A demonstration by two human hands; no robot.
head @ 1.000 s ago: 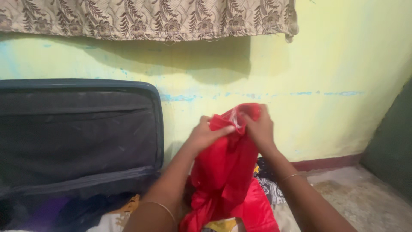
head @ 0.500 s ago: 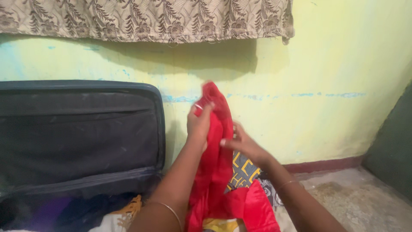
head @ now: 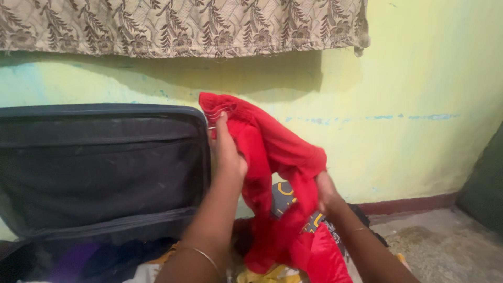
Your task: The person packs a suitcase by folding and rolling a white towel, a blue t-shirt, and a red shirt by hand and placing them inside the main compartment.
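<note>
A red garment (head: pixel 272 157) hangs in the air in front of the wall. My left hand (head: pixel 226 152) is raised and pinches its upper edge near the suitcase lid. Lower and to the right, my right hand (head: pixel 326 193) grips a fold of the same red cloth. The rest of the garment drapes down between my forearms onto a pile of clothes (head: pixel 285 209), where a dark piece with yellow print shows behind it.
An open dark suitcase lid (head: pixel 99 167) leans against the yellow-green wall (head: pixel 408 89) on the left, with dark clothes below it. A patterned curtain (head: pixel 183 26) hangs along the top. Rough floor (head: pixel 445 246) lies at the right.
My left hand has lifted the garment's top edge higher and leftward. My right hand slid down and right along the cloth, spreading it out.
</note>
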